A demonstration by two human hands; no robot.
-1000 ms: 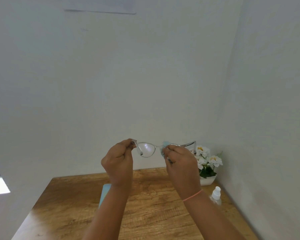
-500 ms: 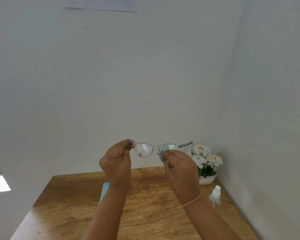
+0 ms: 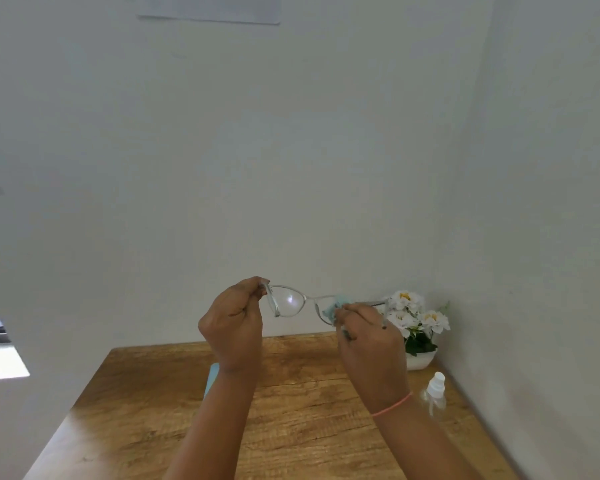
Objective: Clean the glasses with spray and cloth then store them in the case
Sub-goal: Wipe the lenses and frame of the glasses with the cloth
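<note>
The left hand [image 3: 232,327] pinches the left end of the clear-framed glasses [image 3: 288,301] at the hinge, fingers curled round the frame. The glasses are held up in the air between the two hands, above the far edge of the wooden desk [image 3: 309,427]. The right hand [image 3: 371,351] grips a pale blue cloth [image 3: 338,303] bunched in its fingertips, pressed on the lens nearest that hand. The other lens, just beside the left hand, is bare and catches a glint of light. A thin pink band [image 3: 392,405] circles the right wrist. A clear spray bottle [image 3: 434,393] with a white cap stands on the desk below and outboard of the right hand. Beyond it, white flowers in a white pot [image 3: 417,360] sit in the corner. A light-blue object [image 3: 211,379] lies on the desk below the left hand, mostly hidden by the forearm.
</note>
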